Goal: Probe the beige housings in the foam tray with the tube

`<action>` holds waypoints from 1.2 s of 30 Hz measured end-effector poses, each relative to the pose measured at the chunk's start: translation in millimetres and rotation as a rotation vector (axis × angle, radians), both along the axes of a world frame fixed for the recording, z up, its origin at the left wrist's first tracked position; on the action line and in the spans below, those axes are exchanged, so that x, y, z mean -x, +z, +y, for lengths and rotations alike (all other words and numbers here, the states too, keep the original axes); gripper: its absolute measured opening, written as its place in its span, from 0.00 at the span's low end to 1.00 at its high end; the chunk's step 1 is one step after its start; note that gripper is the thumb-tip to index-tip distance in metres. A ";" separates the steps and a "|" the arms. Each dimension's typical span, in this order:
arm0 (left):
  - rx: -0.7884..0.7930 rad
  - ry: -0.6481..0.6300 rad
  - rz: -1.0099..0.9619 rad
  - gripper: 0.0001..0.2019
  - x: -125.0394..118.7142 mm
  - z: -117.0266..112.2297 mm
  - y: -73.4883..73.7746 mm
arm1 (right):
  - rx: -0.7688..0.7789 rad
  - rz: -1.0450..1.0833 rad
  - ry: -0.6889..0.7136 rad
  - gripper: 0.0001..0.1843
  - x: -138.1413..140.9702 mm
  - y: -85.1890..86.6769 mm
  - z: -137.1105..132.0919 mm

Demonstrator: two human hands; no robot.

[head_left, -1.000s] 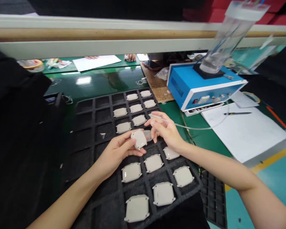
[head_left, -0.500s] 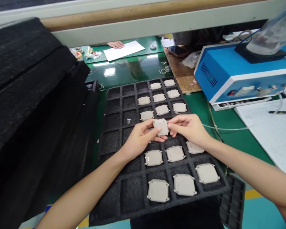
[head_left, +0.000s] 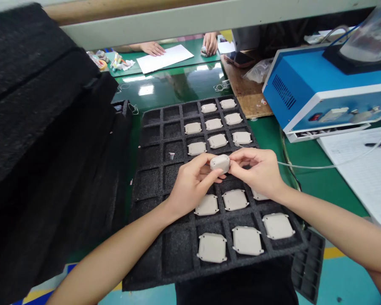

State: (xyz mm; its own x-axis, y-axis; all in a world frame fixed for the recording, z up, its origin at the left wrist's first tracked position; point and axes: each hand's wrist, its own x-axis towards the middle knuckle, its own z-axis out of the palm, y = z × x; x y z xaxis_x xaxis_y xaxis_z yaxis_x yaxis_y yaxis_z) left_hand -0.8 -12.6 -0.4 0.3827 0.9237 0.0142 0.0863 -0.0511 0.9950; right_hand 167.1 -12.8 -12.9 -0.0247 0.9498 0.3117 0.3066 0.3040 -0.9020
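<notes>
A beige square watch case (head_left: 220, 162) is up off the black foam tray (head_left: 178, 258), tilted so that its side edge shows. My left hand (head_left: 195, 180) grips it between thumb and fingers from the left. At the case's right edge, my right hand (head_left: 257, 169) has its thumb and fingertips pinched against it. A thin clear tube (head_left: 314, 167) runs up to my right hand and passes behind it; a slim tip pokes out above the fingers. More watch cases (head_left: 212, 247) sit in the tray's right-hand pockets. A small white scrap (head_left: 172, 156) lies in one left pocket.
Stacked black foam trays (head_left: 51, 127) rise at the left. A blue dispenser machine (head_left: 327, 89) stands at the right, beside papers (head_left: 362, 169) with a pen. Across the bench, another person's hands (head_left: 153, 48) are near a white sheet (head_left: 165, 59). A shelf beam (head_left: 190, 21) crosses above.
The watch case has tipped in my fingers, from its flat face showing to more of its edge. A second hand of the other person has come onto the small object at the back.
</notes>
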 end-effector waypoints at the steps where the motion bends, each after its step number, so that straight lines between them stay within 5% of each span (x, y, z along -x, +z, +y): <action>1: -0.005 0.001 -0.001 0.08 -0.8 -0.9 -0.3 | -0.023 -0.022 -0.020 0.05 0.6 0.1 -0.9; 9: 0.022 0.132 0.050 0.09 3.8 0.7 6.9 | 0.044 0.096 -0.143 0.03 -8.7 4.3 7.9; 14: -0.020 0.182 0.358 0.09 21.1 17.1 6.9 | 0.118 0.198 -0.130 0.03 -12.7 8.4 13.6; 18: -0.189 0.119 0.778 0.08 25.8 21.9 3.1 | 0.146 0.182 -0.099 0.04 -8.4 4.2 11.3; 23: -0.542 0.201 0.744 0.09 21.1 19.3 10.9 | 0.166 0.176 -0.063 0.05 -7.7 -2.0 13.0; 26: -0.641 0.040 0.705 0.08 11.5 24.4 22.9 | 0.213 0.217 -0.054 0.05 -8.9 -1.8 15.1; 30: -0.641 -0.314 0.945 0.10 -7.3 37.2 33.1 | 0.222 0.293 -0.080 0.06 -11.1 1.7 16.7; 36: -0.700 -0.451 1.175 0.14 -31.6 40.8 32.5 | 0.197 0.433 -0.102 0.05 -14.5 3.3 19.4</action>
State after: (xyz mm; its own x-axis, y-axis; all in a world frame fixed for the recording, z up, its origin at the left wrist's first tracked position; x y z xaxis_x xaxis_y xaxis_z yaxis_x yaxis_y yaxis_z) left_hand 30.8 28.2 32.1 0.7434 0.6584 -0.1174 0.6688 -0.7337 0.1202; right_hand 181.5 6.6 -9.5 0.1636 0.9827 0.0867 -0.0906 0.1025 -0.9906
